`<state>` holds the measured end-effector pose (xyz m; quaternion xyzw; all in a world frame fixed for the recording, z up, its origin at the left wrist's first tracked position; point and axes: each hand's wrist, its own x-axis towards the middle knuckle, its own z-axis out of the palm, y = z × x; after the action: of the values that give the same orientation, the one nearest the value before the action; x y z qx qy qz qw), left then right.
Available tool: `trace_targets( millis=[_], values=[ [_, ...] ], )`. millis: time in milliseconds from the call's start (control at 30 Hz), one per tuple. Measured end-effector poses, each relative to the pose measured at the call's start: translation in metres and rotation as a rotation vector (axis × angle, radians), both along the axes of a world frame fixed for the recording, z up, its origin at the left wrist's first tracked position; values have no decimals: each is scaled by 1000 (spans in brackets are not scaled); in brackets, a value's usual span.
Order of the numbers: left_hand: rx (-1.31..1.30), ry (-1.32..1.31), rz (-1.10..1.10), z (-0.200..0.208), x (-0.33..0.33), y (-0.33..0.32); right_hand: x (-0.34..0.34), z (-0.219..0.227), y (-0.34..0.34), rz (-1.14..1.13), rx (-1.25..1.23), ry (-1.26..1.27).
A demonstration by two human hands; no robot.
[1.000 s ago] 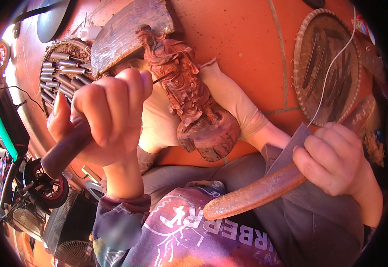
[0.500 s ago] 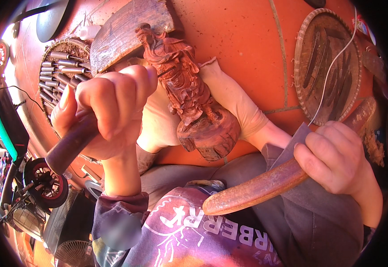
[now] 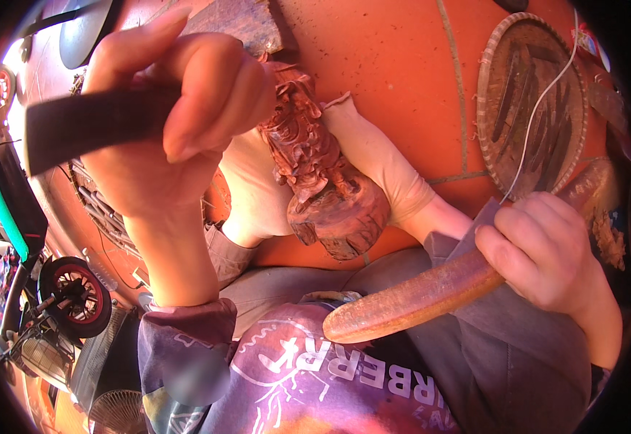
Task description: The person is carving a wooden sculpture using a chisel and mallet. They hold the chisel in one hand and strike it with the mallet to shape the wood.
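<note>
My left hand (image 3: pixel 207 101) is raised at the upper left, its fingers wrapped around the dark cylindrical handle of a carving chisel (image 3: pixel 91 126). The chisel's blade is hidden behind the hand. Below and right of that hand lies a reddish-brown carved wooden figure (image 3: pixel 315 159) on a rough round base, its top partly covered by the hand. My bare feet flank the figure, the left foot (image 3: pixel 247 188) on one side and the right foot (image 3: pixel 373 145) on the other. My right hand (image 3: pixel 540 253) grips a curved wooden mallet (image 3: pixel 409 296), held over my lap.
A thick wooden block (image 3: pixel 243 25) lies behind the figure. On the right, a round woven tray (image 3: pixel 483 108) holds several dark flat tools, with a white cable (image 3: pixel 540 105) across it. A second basket (image 3: pixel 87 192) is mostly hidden at left, near a small wheel (image 3: pixel 77 296).
My left hand has moved up and left with the chisel, closer to the camera and away from the figure, covering most of the left basket. The right hand and mallet have barely shifted.
</note>
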<state>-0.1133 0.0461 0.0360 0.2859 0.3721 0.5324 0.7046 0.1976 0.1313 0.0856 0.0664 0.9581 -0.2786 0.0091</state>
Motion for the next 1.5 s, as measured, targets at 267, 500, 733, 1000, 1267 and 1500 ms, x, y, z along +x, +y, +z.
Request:
trace_targets(
  millis=[267,500,733,1000,1267,1500],
  values=[
    [73,43,199,-3,13,-18,1,6,3,-113,-49,-28],
    [140,123,338,-7,36,-36,-23,42,1,-55,46,150],
    [162,291,447,-10,53,-53,-30,36,-15,-235,329,255],
    [229,418,488,-12,73,-52,-24,30,-14,-268,394,296],
    [242,505,498,-13,80,-52,-9,28,4,-58,339,201],
    [358,576,491,-25,84,-54,-12,33,3,-74,281,161]
  ],
)
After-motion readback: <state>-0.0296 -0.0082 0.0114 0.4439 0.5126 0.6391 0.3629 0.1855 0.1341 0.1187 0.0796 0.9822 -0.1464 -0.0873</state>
